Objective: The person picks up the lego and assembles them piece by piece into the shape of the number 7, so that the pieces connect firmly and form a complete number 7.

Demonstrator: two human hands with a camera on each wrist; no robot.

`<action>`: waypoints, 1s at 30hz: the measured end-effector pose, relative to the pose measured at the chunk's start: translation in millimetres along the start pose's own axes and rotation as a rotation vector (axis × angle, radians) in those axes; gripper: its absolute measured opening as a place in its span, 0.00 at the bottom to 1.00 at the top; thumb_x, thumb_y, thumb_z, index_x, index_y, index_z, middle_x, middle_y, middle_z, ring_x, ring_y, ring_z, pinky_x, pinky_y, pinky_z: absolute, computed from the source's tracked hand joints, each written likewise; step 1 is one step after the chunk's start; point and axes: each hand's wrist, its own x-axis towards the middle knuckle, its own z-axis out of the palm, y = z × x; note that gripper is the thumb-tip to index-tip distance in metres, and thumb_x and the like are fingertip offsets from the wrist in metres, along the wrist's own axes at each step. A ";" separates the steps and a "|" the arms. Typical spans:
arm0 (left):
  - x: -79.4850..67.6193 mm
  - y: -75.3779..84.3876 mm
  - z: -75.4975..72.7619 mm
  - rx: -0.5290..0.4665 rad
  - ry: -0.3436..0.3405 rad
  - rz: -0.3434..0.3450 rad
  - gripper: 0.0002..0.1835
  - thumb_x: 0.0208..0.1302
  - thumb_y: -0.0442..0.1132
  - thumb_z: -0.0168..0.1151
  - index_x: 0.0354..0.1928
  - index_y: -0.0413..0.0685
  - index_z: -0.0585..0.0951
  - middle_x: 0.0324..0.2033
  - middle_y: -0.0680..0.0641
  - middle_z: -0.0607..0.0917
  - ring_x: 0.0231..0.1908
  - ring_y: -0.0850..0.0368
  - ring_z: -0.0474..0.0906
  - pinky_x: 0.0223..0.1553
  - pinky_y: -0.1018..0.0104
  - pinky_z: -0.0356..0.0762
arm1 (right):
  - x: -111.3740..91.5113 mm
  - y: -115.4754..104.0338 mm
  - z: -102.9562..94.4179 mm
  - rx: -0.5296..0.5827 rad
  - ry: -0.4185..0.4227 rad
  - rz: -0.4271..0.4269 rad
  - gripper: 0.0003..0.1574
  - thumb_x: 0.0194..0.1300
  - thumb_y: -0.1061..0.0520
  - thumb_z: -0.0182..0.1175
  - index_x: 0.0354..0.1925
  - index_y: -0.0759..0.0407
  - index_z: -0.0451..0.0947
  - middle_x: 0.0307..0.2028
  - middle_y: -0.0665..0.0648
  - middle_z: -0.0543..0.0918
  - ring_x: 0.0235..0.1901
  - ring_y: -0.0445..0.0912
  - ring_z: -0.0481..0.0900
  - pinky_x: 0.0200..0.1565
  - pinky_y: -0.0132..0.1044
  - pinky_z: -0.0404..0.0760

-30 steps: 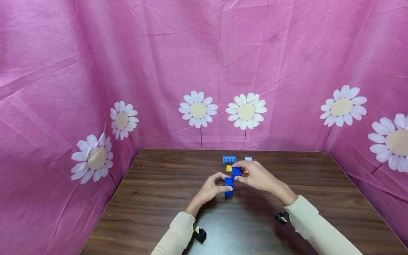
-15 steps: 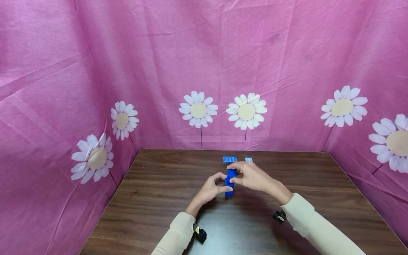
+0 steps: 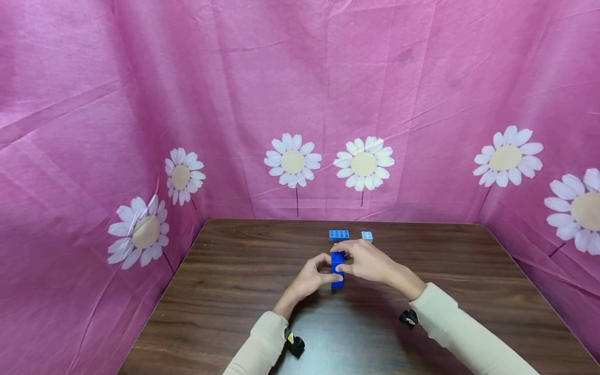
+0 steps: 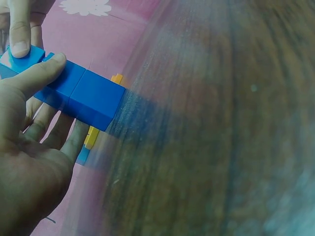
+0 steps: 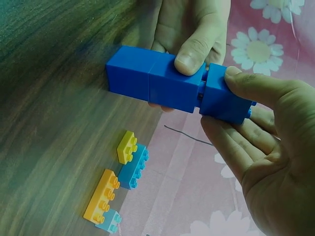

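As I look in through the head and wrist cameras, the right hand (image 3: pixel 367 261) pinches the upper dark blue block (image 5: pixel 225 93), thumb on one face and fingers on the opposite one. Directly below, the left hand (image 3: pixel 307 278) has its grip on the dark blue stack (image 5: pixel 147 76), two blocks joined end to end and held upright. I see a narrow gap at the joint between block and stack, so they are not flush. I cannot tell whether the stack's foot touches the table (image 3: pixel 225 302).

Beyond the hands I find a yellow block (image 5: pixel 127 147) just beside a mid-blue block (image 5: pixel 134 166), and an orange block (image 5: pixel 102 195) just beside a pale blue block (image 5: pixel 109 222). My head view mostly hides the yellow and orange ones behind the right hand. Behind the table hangs a pink cloth (image 3: pixel 244 94) printed with white daisies.
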 end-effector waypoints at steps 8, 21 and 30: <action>0.1 0.3 0.6 -0.023 -0.007 -0.010 0.14 0.66 0.34 0.75 0.49 0.40 0.82 0.49 0.47 0.88 0.52 0.56 0.87 0.51 0.69 0.86 | -1.7 -1.8 -1.7 -0.014 -0.008 0.021 0.23 0.68 0.57 0.75 0.58 0.61 0.85 0.52 0.56 0.90 0.45 0.44 0.90 0.48 0.39 0.91; -1.1 1.7 2.0 -0.005 -0.004 -0.010 0.15 0.66 0.34 0.75 0.51 0.41 0.83 0.50 0.45 0.89 0.54 0.52 0.86 0.52 0.70 0.85 | -2.5 -0.4 -1.9 0.057 -0.018 0.026 0.18 0.68 0.60 0.73 0.54 0.61 0.84 0.48 0.58 0.91 0.47 0.51 0.92 0.48 0.43 0.91; -1.9 1.3 1.9 -0.014 0.000 -0.019 0.15 0.66 0.34 0.75 0.51 0.39 0.82 0.51 0.43 0.89 0.54 0.48 0.86 0.50 0.72 0.84 | -3.6 -0.4 -1.2 0.045 0.004 0.043 0.19 0.66 0.61 0.75 0.53 0.60 0.84 0.46 0.57 0.91 0.44 0.48 0.91 0.45 0.40 0.91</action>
